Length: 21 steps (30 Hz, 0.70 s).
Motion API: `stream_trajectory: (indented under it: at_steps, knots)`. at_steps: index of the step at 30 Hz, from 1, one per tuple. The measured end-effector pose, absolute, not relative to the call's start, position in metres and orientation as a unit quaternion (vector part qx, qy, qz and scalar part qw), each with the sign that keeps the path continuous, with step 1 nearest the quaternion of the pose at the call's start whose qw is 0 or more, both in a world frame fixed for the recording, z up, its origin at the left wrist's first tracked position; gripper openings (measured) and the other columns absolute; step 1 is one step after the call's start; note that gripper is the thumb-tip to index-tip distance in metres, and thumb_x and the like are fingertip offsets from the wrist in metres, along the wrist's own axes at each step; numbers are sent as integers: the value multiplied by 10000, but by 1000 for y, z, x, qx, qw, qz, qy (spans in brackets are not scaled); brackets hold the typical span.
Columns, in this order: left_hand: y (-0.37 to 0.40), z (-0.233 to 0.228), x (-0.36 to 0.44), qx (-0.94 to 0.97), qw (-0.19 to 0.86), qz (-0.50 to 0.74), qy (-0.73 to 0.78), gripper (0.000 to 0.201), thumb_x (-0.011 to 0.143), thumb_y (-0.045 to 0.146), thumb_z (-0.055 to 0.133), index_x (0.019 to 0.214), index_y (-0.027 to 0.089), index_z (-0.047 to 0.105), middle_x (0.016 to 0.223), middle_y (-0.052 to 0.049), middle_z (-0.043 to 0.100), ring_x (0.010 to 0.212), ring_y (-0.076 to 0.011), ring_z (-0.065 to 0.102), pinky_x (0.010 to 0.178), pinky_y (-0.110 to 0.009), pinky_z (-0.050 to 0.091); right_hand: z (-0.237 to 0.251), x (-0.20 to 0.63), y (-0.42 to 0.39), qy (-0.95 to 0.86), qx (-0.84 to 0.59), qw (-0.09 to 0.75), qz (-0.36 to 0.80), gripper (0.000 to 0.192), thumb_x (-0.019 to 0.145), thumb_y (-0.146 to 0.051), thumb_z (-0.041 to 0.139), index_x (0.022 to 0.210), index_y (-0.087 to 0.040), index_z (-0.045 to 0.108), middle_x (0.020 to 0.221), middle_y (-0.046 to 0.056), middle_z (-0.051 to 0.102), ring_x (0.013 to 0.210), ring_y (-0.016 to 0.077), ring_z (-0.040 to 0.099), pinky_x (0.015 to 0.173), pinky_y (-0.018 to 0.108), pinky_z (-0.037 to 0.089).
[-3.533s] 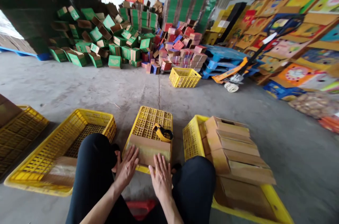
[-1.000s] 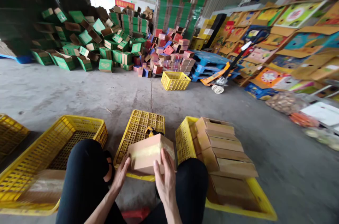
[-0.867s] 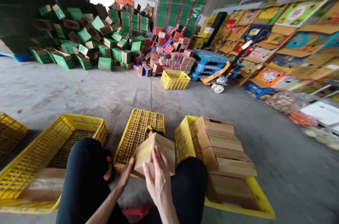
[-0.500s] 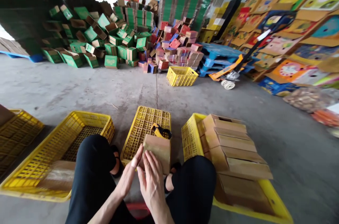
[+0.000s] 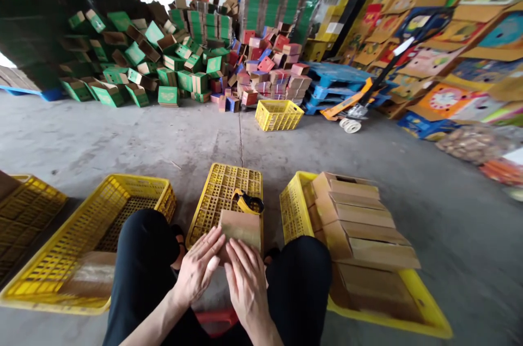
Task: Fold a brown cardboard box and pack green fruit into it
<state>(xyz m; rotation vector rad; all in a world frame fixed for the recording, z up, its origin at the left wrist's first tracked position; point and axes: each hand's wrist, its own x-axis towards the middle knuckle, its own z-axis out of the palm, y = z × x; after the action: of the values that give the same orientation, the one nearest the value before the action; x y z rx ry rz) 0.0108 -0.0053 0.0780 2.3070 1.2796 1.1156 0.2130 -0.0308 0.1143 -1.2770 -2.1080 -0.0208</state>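
A small brown cardboard box (image 5: 242, 227) stands on an upturned yellow crate (image 5: 223, 196) between my knees. My left hand (image 5: 199, 269) and my right hand (image 5: 245, 286) press side by side on the box's near face, fingers spread flat. Just behind the box lies a yellow tape dispenser (image 5: 248, 202). Black trousers cover my knees on either side.
A yellow crate (image 5: 294, 205) at my right holds stacked flat cartons (image 5: 359, 226). Another yellow crate (image 5: 122, 199) at my left holds one box. Farther off are a small yellow crate (image 5: 279, 115), piles of green and red boxes, blue pallets and a pallet jack (image 5: 351, 111).
The box was turned from lying wide to standing with a narrower face toward me. Both hands now lie flat on its near side.
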Motion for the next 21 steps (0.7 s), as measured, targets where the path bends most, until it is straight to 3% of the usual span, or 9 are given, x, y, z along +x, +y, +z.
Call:
stream_trajectory:
  at_steps: [6,15,21]
  knots:
    - [-3,89,-1,834,51,324,443,500,1124,315,403,1608,278,522,1645,-49,526,1567,-251,439,1329,-477,285,115,241,-42,-786,-526,325,-1,472,1102,-243,514,1569,-289,569,1472,61,696,1378,288,645,1193,559,516]
    - [-12,102,26,823,34,321,468,470,1115,388,466,1545,254,603,1536,-99,634,1454,-294,550,1243,-508,420,109,231,-44,-756,-559,341,-10,470,1131,-295,445,1589,-301,549,1497,78,676,1394,287,632,1150,515,564]
    - [-17,103,34,852,48,289,435,548,1090,450,543,1615,297,519,1436,-88,682,1314,-289,610,1267,-499,352,107,245,-48,-754,-562,339,11,465,1131,-285,449,1584,-303,557,1510,65,665,1387,272,637,1134,469,583]
